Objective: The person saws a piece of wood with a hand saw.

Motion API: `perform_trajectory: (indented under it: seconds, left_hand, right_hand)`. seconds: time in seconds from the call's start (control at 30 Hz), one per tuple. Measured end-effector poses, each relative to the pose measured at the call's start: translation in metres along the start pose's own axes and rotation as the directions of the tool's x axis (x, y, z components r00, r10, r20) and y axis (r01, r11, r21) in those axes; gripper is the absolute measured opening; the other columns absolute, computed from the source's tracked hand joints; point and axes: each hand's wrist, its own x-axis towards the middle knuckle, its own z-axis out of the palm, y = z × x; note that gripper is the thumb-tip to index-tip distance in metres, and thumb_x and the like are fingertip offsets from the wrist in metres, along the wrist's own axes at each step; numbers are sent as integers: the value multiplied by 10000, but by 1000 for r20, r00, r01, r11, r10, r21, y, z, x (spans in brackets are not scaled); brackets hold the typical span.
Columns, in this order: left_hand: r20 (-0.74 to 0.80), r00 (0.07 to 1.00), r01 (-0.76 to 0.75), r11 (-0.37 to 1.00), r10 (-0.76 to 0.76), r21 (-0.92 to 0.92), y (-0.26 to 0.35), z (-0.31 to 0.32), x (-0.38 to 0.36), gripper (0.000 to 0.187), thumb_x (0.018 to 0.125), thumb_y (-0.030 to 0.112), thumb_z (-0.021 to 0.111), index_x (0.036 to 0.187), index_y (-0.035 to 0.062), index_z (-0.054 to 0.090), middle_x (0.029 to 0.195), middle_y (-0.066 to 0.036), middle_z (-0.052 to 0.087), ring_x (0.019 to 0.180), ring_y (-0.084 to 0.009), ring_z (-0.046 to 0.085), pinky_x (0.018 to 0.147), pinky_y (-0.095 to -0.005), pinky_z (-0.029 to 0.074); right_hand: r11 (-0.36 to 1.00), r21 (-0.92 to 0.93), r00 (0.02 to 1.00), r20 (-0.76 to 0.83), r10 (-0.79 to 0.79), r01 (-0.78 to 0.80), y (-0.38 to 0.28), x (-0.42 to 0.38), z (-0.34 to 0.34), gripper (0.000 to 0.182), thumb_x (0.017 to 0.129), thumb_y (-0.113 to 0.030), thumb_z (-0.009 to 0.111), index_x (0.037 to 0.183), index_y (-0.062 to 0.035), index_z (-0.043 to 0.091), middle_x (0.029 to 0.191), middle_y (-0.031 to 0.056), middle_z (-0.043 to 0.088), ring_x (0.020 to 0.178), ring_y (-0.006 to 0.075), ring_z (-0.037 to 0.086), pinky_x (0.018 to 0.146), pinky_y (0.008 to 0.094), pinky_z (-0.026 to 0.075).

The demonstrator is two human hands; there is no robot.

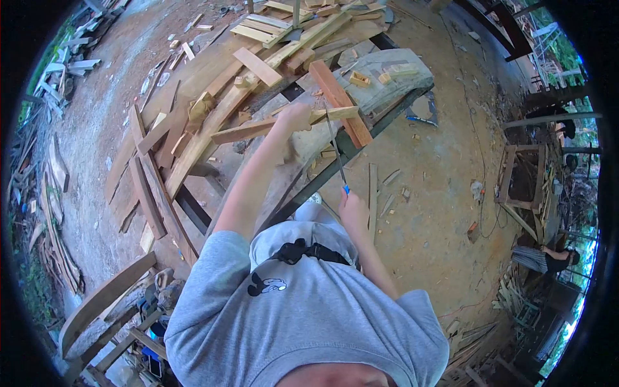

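My left hand [294, 119] is closed over a narrow wooden strip [248, 132], pressing it from above. The strip's right end lies across a reddish-brown plank [335, 90]. In my right hand [353, 210], fingers wrapped round it, is the blue handle of a handsaw [340, 161]. Its thin dark blade slants away from me, and the far part meets the strip just right of my left hand. How deep the blade sits in the wood is too small to tell. The plank rests on a grey, worn workbench [387, 74].
Long boards and offcuts [213, 116] pile up left of and beyond the strip. Small wood blocks [360, 79] lie on the bench. A wooden frame [523, 177] stands at the right, and another person [548, 258] is farther right. A curved timber [103, 300] is at lower left.
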Motion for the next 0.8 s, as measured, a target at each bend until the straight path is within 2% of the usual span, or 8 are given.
perform_trajectory:
  seconds: [0.13,0.2,0.3,0.43,0.63,0.7,0.73,0.8]
  left_hand:
    - [-147,983,-91,988,109,123,-2,4,1,257,563,201,691,722,11,622,680,-129,621,651,-239,617,593,-347,493]
    - [18,999,-35,999,35,-12,-1,-3,2,226,572,188,684,701,13,623,640,-102,620,595,-204,615,563,-326,494]
    - [102,995,-6,998,13,-66,-3,-6,7,243,562,201,693,688,7,621,631,-124,615,598,-232,610,577,-342,478]
    - [141,990,25,997,-14,-79,3,-12,2,242,565,201,694,673,-1,615,626,-127,614,607,-229,611,577,-339,476]
    - [-37,999,-43,991,38,-125,4,-24,-6,273,577,213,696,711,-9,611,660,-117,619,606,-237,607,567,-341,471]
    - [109,994,9,987,9,-162,2,-25,-3,316,581,233,691,741,-25,603,721,-146,617,638,-259,604,586,-357,473]
    - [114,993,9,988,10,-157,0,-18,-3,316,581,233,691,741,-25,603,721,-146,617,638,-259,604,586,-357,473]
    - [-185,975,-94,984,122,149,-2,4,-4,287,615,204,671,771,-24,592,672,-122,607,638,-216,613,585,-346,491]
  right_hand:
    - [994,102,998,-38,-44,48,-16,46,13,406,868,-304,394,670,9,562,664,231,561,632,388,556,548,472,423]
    - [992,115,997,-64,-48,55,-17,47,15,409,868,-304,395,663,11,558,663,230,561,632,389,556,548,471,423]
    - [993,88,997,-25,-75,77,-16,24,8,366,871,-296,386,719,-14,563,632,204,574,588,372,570,532,453,446]
    - [999,-15,999,-32,-43,43,6,-3,7,412,876,-306,379,671,6,555,600,231,548,575,390,553,511,477,424]
    - [999,9,998,-54,-30,31,7,9,10,383,876,-299,386,702,-9,564,598,229,548,572,390,554,509,472,428]
    - [999,22,998,-58,-29,31,9,9,9,368,875,-294,390,712,-14,566,601,230,548,576,394,551,509,472,427]
    - [998,20,998,-37,-54,55,12,5,5,361,875,-294,393,722,-18,567,608,228,550,582,394,550,513,471,425]
    - [997,23,997,-17,-77,78,20,-2,0,353,875,-294,395,731,-21,568,614,225,552,589,395,549,516,471,424]
